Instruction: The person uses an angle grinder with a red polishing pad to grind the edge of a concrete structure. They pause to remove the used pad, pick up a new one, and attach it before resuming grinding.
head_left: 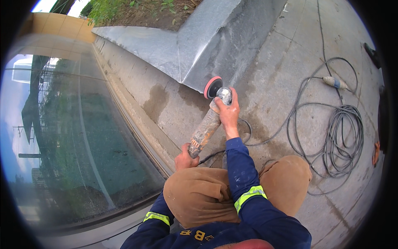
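An angle polisher [206, 128] with a dusty, worn body is held between both my hands. Its round black backing plate carries a red-pink pad [212, 87], which is tilted up beside the lower corner of a grey stone planter wall [224, 54]. My right hand [229, 113] is wrapped round the head end, just behind the pad. Round the rear end of the body, my left hand [185, 159] is closed, with part of its fingers hidden by the tool. A dark cord runs from the rear end past my knees. Whether the pad touches the stone I cannot tell.
A coiled grey cable [344, 137] lies on the paving at the right, with a cable connector [334, 82] above it. Reflective glass [83, 145] fills the left side. Soil and plants [141, 12] sit inside the planter. Part of another person's hand [376, 152] shows at the right rim.
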`<state>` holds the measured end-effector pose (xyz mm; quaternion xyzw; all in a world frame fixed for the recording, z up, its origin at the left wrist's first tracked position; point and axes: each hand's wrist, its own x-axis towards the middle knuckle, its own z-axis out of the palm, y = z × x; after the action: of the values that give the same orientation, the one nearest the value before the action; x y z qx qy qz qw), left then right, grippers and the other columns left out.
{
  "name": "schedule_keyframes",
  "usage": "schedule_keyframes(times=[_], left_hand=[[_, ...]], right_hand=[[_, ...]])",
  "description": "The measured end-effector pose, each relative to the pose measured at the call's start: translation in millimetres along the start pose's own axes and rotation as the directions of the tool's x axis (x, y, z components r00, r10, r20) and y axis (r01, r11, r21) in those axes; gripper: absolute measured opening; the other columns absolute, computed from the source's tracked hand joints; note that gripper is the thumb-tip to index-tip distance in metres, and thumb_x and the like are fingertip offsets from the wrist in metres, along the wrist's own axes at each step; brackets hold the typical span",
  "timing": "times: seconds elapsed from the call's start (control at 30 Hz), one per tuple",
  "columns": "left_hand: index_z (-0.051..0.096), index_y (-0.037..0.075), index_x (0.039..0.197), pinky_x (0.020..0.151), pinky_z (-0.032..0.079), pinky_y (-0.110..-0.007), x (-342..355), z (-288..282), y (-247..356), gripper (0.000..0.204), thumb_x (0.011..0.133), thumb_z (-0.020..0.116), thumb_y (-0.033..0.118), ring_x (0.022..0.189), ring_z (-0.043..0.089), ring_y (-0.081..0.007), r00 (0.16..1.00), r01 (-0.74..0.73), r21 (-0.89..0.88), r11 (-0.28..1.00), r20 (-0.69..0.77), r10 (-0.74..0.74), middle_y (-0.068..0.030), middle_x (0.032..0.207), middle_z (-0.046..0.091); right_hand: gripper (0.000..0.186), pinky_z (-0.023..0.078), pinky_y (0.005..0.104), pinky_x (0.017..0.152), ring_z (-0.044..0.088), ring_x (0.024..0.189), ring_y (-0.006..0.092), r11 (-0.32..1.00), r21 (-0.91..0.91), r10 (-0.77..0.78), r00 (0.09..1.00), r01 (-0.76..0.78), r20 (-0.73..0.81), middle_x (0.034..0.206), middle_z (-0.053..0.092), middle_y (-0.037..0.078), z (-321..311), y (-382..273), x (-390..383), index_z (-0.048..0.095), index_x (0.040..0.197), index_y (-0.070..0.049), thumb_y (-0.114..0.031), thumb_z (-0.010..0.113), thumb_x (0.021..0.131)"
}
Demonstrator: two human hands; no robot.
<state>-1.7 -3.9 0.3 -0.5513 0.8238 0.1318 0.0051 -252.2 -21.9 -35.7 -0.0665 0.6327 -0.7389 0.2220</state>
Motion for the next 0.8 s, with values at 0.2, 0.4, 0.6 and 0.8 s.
schedule_keyframes(times=[0.2,0.4,0.6,0.8], left_hand=[[0.05,0.018,0.126,0.065,0.053,-0.053,-2,4,-6,0.06,0.071,0.073,0.022,0.071,0.068,-0.043,0.998,-0.008,0.036,0.999,0.063,0.006,-0.0198,0.073,0.069],[0.05,0.018,0.127,0.067,0.053,-0.053,-3,5,-8,0.063,0.07,0.075,0.022,0.074,0.067,-0.0444,1.0,0.016,0.024,1.0,0.019,-0.016,-0.0204,0.076,0.069],[0.049,0.016,0.128,0.069,0.053,-0.054,-2,5,-5,0.066,0.068,0.077,0.021,0.078,0.067,-0.0464,0.998,0.017,-0.039,0.999,-0.065,-0.019,-0.0227,0.082,0.069],[0.05,0.015,0.127,0.069,0.053,-0.053,-2,6,-6,0.064,0.069,0.076,0.021,0.077,0.068,-0.045,0.999,-0.002,-0.028,1.0,-0.037,0.001,-0.0223,0.082,0.07]], right_hand=[[0.07,0.048,0.0404,0.096,0.065,0.111,0.033,0.991,-0.017,0.131,0.991,-0.131,-0.033,0.12,0.066,0.021,-5,33,0,0.051,0.139,-0.007,-0.025,0.079,0.077],[0.069,0.047,0.0377,0.097,0.062,0.112,0.0277,0.997,0.0,0.078,0.997,-0.078,0.021,0.124,0.063,0.019,-3,7,-4,0.049,0.14,-0.003,-0.02,0.077,0.08],[0.068,0.05,0.0411,0.092,0.066,0.107,0.0333,0.989,0.03,-0.146,0.988,0.145,0.045,0.118,0.066,0.022,3,-39,-11,0.051,0.136,-0.002,-0.023,0.079,0.079],[0.067,0.048,0.0371,0.096,0.063,0.109,0.0257,0.997,-0.002,-0.073,0.996,0.074,0.052,0.121,0.064,0.018,0,-26,-7,0.05,0.138,-0.001,-0.019,0.078,0.079]])
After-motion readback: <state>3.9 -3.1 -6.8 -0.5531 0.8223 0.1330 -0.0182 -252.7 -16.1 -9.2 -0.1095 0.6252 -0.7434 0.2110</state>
